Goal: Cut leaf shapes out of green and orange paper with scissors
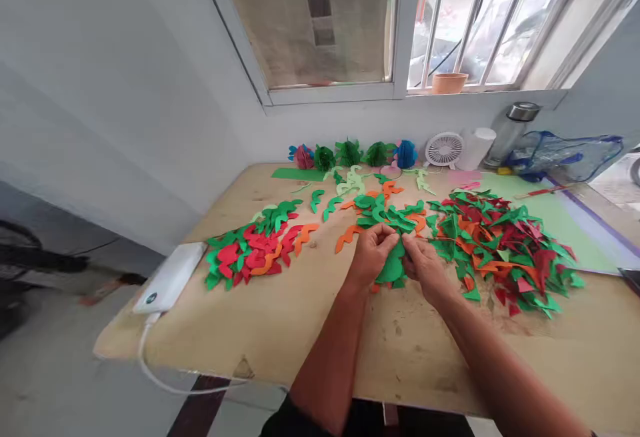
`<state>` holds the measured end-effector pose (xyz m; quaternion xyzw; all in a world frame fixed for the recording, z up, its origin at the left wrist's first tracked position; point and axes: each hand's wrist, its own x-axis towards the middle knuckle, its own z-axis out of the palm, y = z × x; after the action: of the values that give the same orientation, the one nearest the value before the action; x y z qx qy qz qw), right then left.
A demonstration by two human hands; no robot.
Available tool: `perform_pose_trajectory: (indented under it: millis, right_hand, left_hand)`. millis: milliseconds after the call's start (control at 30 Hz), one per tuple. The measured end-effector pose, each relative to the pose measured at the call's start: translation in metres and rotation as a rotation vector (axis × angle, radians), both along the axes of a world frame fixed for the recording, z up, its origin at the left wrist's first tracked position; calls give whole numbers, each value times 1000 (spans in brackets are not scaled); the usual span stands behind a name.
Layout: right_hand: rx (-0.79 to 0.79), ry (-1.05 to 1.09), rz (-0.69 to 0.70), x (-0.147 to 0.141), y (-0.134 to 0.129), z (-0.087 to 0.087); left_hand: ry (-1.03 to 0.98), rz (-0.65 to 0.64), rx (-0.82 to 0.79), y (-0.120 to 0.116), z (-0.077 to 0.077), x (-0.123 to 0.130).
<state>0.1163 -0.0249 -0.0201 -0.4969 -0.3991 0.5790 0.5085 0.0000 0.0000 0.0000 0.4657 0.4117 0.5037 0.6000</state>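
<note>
My left hand (371,250) and my right hand (423,265) are close together over the middle of the table, fingers pinched. Between them is a rounded green paper piece (391,267), which both hands seem to grip near its upper edge. My fingertips hide part of it. Just beyond my hands lies a loose heap of green wavy cutouts (377,209), with orange cutouts (347,237) around it. To the right of my right hand spreads a big pile of green, red and orange scraps (505,243).
Red, green and orange cutouts (255,247) lie at the left, near a white power bank (171,278) with a cable. Along the wall stand several honeycomb paper figures (349,153), a small white fan (445,150) and a glass bottle (510,135). A green sheet (575,223) lies far right.
</note>
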Motion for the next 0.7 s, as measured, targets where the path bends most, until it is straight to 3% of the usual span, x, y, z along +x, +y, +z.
perform_pose_trajectory:
  millis: [200, 433, 567, 700]
  right_hand:
    - [6, 5, -27, 0, 2, -1]
    - [23, 23, -77, 1, -1, 2]
    - [59, -51, -32, -1, -1, 2]
    - [55, -61, -81, 1, 0, 3]
  left_hand:
    - [-26, -5, -31, -2, 3, 0]
    - [-102, 204, -41, -1, 0, 5]
    - [-132, 264, -51, -1, -3, 6]
    - [-154, 300, -58, 1, -4, 7]
